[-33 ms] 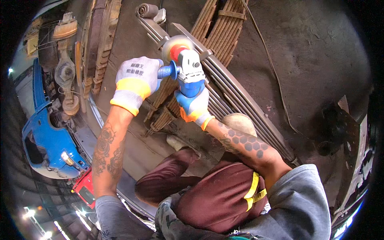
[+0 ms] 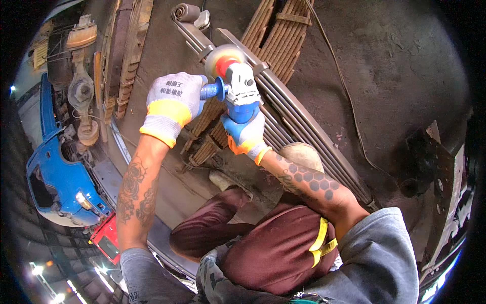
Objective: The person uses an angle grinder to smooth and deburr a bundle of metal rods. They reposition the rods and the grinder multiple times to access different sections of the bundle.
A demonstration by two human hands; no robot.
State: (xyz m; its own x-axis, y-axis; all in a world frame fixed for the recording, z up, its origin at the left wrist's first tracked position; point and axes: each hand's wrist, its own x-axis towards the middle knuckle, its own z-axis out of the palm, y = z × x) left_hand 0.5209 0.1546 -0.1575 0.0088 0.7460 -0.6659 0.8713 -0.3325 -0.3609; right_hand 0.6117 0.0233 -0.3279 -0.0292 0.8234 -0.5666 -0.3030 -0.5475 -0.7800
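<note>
Both hands wear grey and orange work gloves with blue palms. My left hand (image 2: 173,105) is wrapped around the blue side handle of an angle grinder (image 2: 242,86). My right hand (image 2: 246,133) grips the blue body of the grinder from below. A blurred disc (image 2: 223,57) with a red centre shows at the tool's head. It lies over the upper part of a long leaf spring pack (image 2: 309,124); whether it touches the steel cannot be told. The pack is a stack of dark strips held by clamps, slanting from upper left to lower right.
Rusty leaf springs (image 2: 283,35) lie beyond the pack, others beneath my arms. A cable (image 2: 344,81) runs over the dark floor at right. My shoe (image 2: 302,154) is beside the pack. An axle (image 2: 81,91) and a blue vehicle cab (image 2: 66,182) are at left.
</note>
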